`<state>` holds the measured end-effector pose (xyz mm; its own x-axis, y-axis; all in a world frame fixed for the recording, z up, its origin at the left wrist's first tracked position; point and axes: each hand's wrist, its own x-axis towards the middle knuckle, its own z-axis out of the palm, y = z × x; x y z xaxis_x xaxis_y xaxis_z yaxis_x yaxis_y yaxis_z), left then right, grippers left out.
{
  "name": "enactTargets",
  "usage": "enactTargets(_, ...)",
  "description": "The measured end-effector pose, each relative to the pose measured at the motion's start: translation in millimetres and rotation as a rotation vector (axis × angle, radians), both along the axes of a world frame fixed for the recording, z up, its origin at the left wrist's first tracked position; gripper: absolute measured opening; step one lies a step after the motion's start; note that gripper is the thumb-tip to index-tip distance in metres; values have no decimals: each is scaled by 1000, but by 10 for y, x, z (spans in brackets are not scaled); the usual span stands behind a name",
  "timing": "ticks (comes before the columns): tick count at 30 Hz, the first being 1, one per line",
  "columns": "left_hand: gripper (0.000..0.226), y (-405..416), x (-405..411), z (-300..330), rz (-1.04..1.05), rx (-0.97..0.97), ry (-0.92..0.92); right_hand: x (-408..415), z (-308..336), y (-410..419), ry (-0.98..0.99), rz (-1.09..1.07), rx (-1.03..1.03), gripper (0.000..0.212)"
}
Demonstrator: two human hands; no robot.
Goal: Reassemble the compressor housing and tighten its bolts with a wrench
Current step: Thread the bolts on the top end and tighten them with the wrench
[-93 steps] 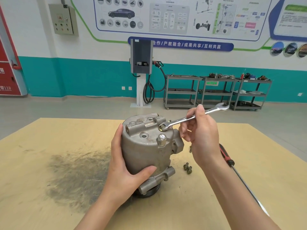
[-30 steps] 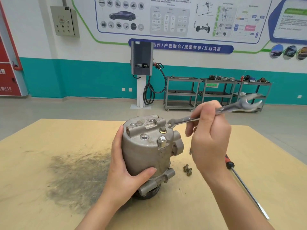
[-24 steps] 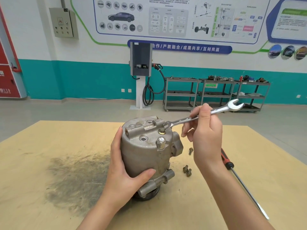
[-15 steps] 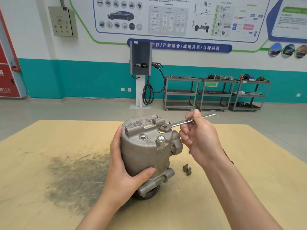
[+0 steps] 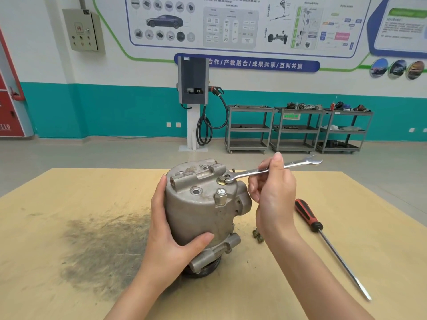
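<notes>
Pale plywood fills my view: the tabletop (image 5: 346, 285), with a dark grey smear toward its left edge. Nearest me, my left hand (image 5: 171, 241) wraps the lower side of the compressor housing (image 5: 196, 209), thumb across its front, fingers curled behind; that grip holds it upright near the tabletop's middle. Just right of it lie loose bolts (image 5: 258, 236), and farther right a red-handled screwdriver (image 5: 308, 215) points toward the near right corner. Beyond, my right hand (image 5: 272, 192) pinches the wrench (image 5: 258, 172) shank, its ring end seated on a bolt (image 5: 222, 180) atop the housing.
</notes>
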<state>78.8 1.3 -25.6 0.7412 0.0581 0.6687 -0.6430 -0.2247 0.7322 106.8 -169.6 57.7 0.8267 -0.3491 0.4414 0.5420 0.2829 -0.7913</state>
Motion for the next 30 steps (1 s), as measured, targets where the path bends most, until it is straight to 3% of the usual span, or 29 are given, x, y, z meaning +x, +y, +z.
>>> enactTargets(7, 112, -2, 3, -1, 12, 6, -8, -68, -75, 81, -265, -125, -217, 38)
enactTargets(12, 114, 2, 5, -6, 15, 8, -5, -100, -69, 39, -530, -297, -539, 28)
enactTargets(18, 114, 4, 9, -13, 11, 3, 16, -188, 16, 82, -783, -657, -949, 56)
enactTargets(28, 113, 4, 17, -17, 12, 17, -14, -163, 48, 26, -740, -609, -856, 55)
enactTargets(30, 113, 3, 15, -15, 10, 13, -18, -170, 47, 29, -776, -599, -868, 45)
